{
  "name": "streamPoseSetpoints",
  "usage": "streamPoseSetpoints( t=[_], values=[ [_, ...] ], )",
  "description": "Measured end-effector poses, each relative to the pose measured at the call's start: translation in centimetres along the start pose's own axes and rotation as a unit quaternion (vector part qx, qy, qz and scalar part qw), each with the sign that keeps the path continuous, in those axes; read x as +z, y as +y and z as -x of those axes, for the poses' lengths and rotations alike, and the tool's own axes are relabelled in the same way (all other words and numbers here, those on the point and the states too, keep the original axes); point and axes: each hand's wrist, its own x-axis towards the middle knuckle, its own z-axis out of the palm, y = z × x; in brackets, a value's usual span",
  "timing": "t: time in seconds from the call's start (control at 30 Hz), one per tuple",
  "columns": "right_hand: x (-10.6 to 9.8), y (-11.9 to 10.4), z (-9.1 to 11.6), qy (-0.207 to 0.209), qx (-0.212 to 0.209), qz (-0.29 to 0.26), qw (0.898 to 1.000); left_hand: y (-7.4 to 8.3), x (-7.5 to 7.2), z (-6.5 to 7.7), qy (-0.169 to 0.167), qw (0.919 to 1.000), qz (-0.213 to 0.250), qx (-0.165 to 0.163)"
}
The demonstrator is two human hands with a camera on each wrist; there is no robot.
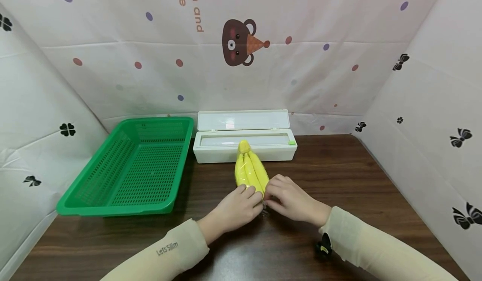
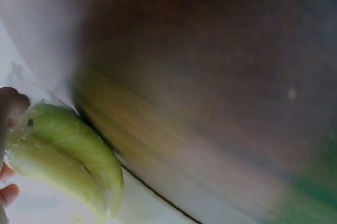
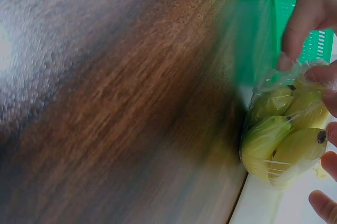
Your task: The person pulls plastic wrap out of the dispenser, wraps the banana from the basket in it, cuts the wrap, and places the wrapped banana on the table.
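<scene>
A bunch of yellow bananas [image 1: 250, 170] lies under clear plastic wrap [image 3: 295, 103] on the dark wooden table, stem end pointing away. Over the near tips curl the fingers of my left hand [image 1: 239, 207], which pinches the loose film there. Beside it, my right hand [image 1: 290, 198] grips the film at the right edge of those tips with bent fingers and thumb. In the left wrist view the wrapped bananas [image 2: 68, 155] show side on, with fingertips at the left edge. Several dark banana tips show through the film in the right wrist view.
A white wrap dispenser box [image 1: 244, 151] with its lid [image 1: 242, 120] raised stands just behind the bananas, against the back cloth. To the left sits a green plastic basket [image 1: 175, 189]. Patterned cloth walls [image 1: 320, 84] enclose the wooden table [image 1: 331, 163].
</scene>
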Motion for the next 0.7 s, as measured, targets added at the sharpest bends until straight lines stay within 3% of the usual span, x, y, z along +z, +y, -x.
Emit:
streamPoseSetpoints(
  t=[0.17,0.4,0.7],
  values=[
    [0.1,0.03,0.01,0.002,-0.001,-0.004,1.0,-0.23,0.44,0.25,0.048,0.9987,0.017,0.008],
    [0.19,-0.01,-0.05,0.002,-0.008,-0.007,1.0,-0.42,0.74,0.51,0.117,0.9893,0.085,-0.022],
    [0.09,-0.65,-0.23,-0.053,-0.007,0.065,0.996,-0.73,0.64,0.34,0.11,0.9845,0.129,-0.047]
  ],
)
